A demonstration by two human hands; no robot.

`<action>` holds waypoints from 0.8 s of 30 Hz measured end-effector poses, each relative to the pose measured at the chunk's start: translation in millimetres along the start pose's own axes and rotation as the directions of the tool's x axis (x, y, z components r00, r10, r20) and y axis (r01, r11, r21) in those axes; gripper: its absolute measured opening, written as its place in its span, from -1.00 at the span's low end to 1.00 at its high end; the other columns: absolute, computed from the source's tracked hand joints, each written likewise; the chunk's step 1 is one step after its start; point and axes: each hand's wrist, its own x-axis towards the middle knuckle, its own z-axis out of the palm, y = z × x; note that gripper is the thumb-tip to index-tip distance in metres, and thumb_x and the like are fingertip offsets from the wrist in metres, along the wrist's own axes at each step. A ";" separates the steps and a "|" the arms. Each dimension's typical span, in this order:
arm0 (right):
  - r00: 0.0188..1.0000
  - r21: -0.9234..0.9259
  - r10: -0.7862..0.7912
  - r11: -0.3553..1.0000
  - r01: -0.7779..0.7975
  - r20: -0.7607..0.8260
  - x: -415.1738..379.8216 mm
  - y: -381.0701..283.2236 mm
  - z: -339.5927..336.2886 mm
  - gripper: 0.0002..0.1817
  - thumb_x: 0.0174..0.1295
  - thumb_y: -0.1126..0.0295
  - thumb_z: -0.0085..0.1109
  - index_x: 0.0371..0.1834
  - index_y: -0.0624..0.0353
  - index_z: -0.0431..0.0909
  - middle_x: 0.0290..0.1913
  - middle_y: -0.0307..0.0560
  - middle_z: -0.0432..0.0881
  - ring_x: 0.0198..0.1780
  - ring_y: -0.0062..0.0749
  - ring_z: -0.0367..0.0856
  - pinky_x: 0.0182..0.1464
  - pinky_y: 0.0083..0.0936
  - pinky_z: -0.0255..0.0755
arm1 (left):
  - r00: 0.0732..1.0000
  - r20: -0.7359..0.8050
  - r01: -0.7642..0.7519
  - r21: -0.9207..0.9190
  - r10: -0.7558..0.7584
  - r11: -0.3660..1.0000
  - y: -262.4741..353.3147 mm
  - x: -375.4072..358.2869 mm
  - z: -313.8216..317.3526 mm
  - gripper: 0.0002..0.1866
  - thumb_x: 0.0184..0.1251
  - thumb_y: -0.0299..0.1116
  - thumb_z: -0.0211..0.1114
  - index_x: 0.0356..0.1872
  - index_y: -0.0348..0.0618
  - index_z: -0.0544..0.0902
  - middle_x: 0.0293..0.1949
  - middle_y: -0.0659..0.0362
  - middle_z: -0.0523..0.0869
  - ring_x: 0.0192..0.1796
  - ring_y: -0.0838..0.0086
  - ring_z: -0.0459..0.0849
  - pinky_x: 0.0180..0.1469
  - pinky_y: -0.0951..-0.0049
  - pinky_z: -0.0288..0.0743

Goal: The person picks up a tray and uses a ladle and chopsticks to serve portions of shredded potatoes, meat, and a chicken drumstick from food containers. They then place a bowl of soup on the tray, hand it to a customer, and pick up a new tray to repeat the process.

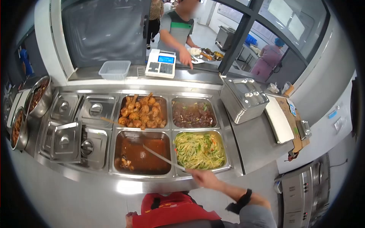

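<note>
My right hand (205,178) is closed around the end of a long metal ladle (163,156), in front of the steam table's lower pans. The ladle's far end is blurred and lies at the brown sauce (142,154) in the front left pan, where a few pieces sit in one corner. Beside it is a pan of shredded green vegetables (199,150), under the handle's near end. Behind are browned drumsticks (140,112) and dark stewed pieces (193,114). My left hand (130,218) shows only partly beside the red apron (175,211); its fingers are hidden.
Lidded pans (65,140) stand at left, with steel bowls of food (40,97) beyond. A clear plastic tub (115,70) and a scale-like machine (161,64) line the window ledge. Across it, a person's hand (185,57) points down. Stacked steel containers (245,100) sit at right.
</note>
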 end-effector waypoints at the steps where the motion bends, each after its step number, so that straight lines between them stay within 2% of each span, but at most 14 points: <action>1: 0.996 -0.164 -0.062 0.985 0.051 -0.060 -13.6 5.2 9.7 -0.48 0.09 0.41 0.00 0.18 -0.21 0.30 -0.34 -0.01 0.56 -0.48 -0.10 0.56 -0.42 -0.28 0.45 | 0.994 0.026 -0.108 0.069 0.107 0.992 18.5 6.7 4.6 -0.59 0.13 -0.07 0.14 -0.32 -0.29 0.56 -0.39 0.17 0.66 -0.29 0.46 0.58 -0.26 0.44 0.45; 3: 0.996 -0.203 0.059 0.978 -0.046 0.059 -28.5 5.2 7.9 -0.48 0.10 0.38 -0.01 0.19 -0.26 0.28 -0.36 0.00 0.56 -0.49 -0.08 0.55 -0.42 -0.28 0.46 | 0.956 0.109 -0.289 0.208 0.271 0.935 46.2 2.7 11.6 -0.60 0.13 -0.09 0.15 -0.28 -0.29 0.56 -0.39 0.18 0.66 -0.26 0.46 0.58 -0.24 0.44 0.46; 5: 0.999 0.058 -0.008 0.998 0.010 -0.035 -40.5 27.8 21.1 -0.50 0.13 0.37 -0.03 0.19 -0.25 0.29 -0.40 0.02 0.55 -0.54 -0.08 0.52 -0.46 -0.33 0.43 | 0.907 0.218 -0.416 0.336 0.359 0.845 54.0 -27.9 15.2 -0.61 0.12 -0.11 0.16 -0.25 -0.30 0.55 -0.38 0.19 0.66 -0.24 0.45 0.58 -0.22 0.43 0.46; 6: 0.991 0.147 0.104 0.982 -0.115 0.081 -47.8 45.0 27.6 -0.52 0.16 0.37 -0.05 0.20 -0.23 0.30 -0.46 0.02 0.51 -0.58 -0.19 0.48 -0.49 -0.40 0.39 | 0.888 0.275 -0.449 0.341 0.369 0.826 64.7 -40.9 22.1 -0.62 0.12 -0.12 0.16 -0.24 -0.29 0.54 -0.38 0.19 0.66 -0.23 0.44 0.58 -0.21 0.43 0.46; 7: 0.960 0.345 0.196 0.903 -0.255 0.198 -45.6 33.6 2.1 -0.54 0.18 0.41 -0.09 0.20 -0.16 0.31 -0.56 -0.08 0.46 -0.65 -0.43 0.36 -0.57 -0.51 0.28 | 0.878 0.318 -0.451 0.302 0.358 0.840 78.7 -51.6 31.9 -0.63 0.12 -0.14 0.16 -0.23 -0.28 0.54 -0.37 0.18 0.66 -0.23 0.43 0.58 -0.21 0.42 0.46; 9: 0.896 0.665 0.251 0.603 -0.441 0.366 -46.7 43.5 -21.3 -0.53 0.20 0.46 -0.12 0.22 -0.10 0.28 -0.60 -0.23 0.39 -0.66 -0.62 0.23 -0.63 -0.64 0.18 | 0.872 0.363 -0.412 0.184 0.328 0.892 104.4 -65.5 56.9 -0.64 0.12 -0.16 0.15 -0.22 -0.27 0.54 -0.36 0.17 0.66 -0.22 0.40 0.58 -0.19 0.41 0.46; 12: 0.800 0.778 0.319 0.230 -0.585 0.508 -54.7 58.3 -78.3 -0.52 0.21 0.50 -0.16 0.23 -0.08 0.27 -0.59 -0.34 0.34 -0.66 -0.70 0.18 -0.66 -0.74 0.10 | 0.889 0.352 -0.303 -0.025 0.292 0.953 136.9 -91.6 93.6 -0.66 0.12 -0.20 0.15 -0.20 -0.25 0.53 -0.35 0.15 0.65 -0.20 0.37 0.58 -0.17 0.40 0.46; 15: 0.818 0.844 0.429 0.199 -0.499 0.383 -52.9 95.5 -123.0 -0.51 0.20 0.51 -0.18 0.24 -0.06 0.25 -0.58 -0.33 0.33 -0.66 -0.70 0.20 -0.67 -0.75 0.11 | 0.899 0.317 -0.266 -0.154 0.303 0.952 168.4 -107.3 126.1 -0.68 0.11 -0.23 0.14 -0.17 -0.22 0.53 -0.33 0.12 0.65 -0.19 0.33 0.58 -0.15 0.38 0.46; 16: 0.830 0.838 0.457 0.274 -0.473 0.319 -47.2 115.4 -134.1 -0.50 0.19 0.50 -0.18 0.25 -0.04 0.22 -0.57 -0.31 0.33 -0.68 -0.70 0.18 -0.68 -0.74 0.08 | 0.900 0.308 -0.275 -0.149 0.309 0.950 176.1 -110.0 136.3 -0.69 0.11 -0.25 0.14 -0.17 -0.22 0.52 -0.33 0.12 0.65 -0.18 0.32 0.58 -0.14 0.37 0.46; 17: 0.841 0.826 0.478 0.347 -0.444 0.252 -39.4 138.6 -140.5 -0.49 0.18 0.49 -0.17 0.26 -0.02 0.20 -0.56 -0.30 0.33 -0.69 -0.70 0.16 -0.69 -0.73 0.04 | 0.897 0.324 -0.306 -0.034 0.300 0.951 178.1 -106.9 140.1 -0.70 0.12 -0.28 0.12 -0.16 -0.22 0.52 -0.30 0.11 0.64 -0.16 0.31 0.57 -0.12 0.37 0.46; 18: 0.855 0.770 0.484 0.470 -0.432 0.184 -30.7 163.6 -142.5 -0.49 0.18 0.48 -0.17 0.26 -0.01 0.20 -0.56 -0.30 0.33 -0.70 -0.70 0.16 -0.69 -0.73 0.05 | 0.894 0.340 -0.336 0.081 0.291 0.938 180.0 -103.7 144.0 -0.71 0.12 -0.32 0.11 -0.16 -0.22 0.52 -0.28 0.10 0.63 -0.14 0.30 0.56 -0.11 0.36 0.46; 20: 0.887 0.604 0.460 0.699 -0.383 0.030 -8.5 211.6 -146.6 -0.48 0.17 0.46 -0.16 0.27 0.00 0.19 -0.56 -0.29 0.33 -0.71 -0.69 0.14 -0.69 -0.72 0.05 | 0.912 0.318 -0.313 0.134 0.259 0.940 195.9 -96.5 148.7 -0.75 0.14 -0.38 0.08 -0.17 -0.24 0.51 -0.28 0.11 0.61 -0.15 0.33 0.56 -0.10 0.37 0.46; 22: 0.862 0.680 0.493 0.593 -0.430 0.115 10.3 235.6 -157.5 -0.49 0.17 0.44 -0.16 0.27 0.02 0.19 -0.56 -0.30 0.32 -0.70 -0.69 0.16 -0.68 -0.71 0.06 | 0.946 0.252 -0.209 0.000 0.202 0.978 233.0 -98.6 153.5 -0.80 0.16 -0.42 0.06 -0.22 -0.26 0.50 -0.33 0.15 0.60 -0.21 0.40 0.57 -0.13 0.40 0.47; 24: 0.821 0.720 0.528 0.483 -0.499 0.215 27.3 246.8 -163.9 -0.49 0.19 0.43 -0.16 0.27 0.03 0.18 -0.56 -0.31 0.31 -0.67 -0.69 0.18 -0.68 -0.70 0.07 | 0.953 0.061 -0.268 -0.281 0.295 0.922 290.3 -101.1 155.5 -0.88 0.14 -0.49 0.13 -0.28 -0.21 0.50 -0.47 0.15 0.57 -0.38 0.46 0.60 -0.26 0.45 0.50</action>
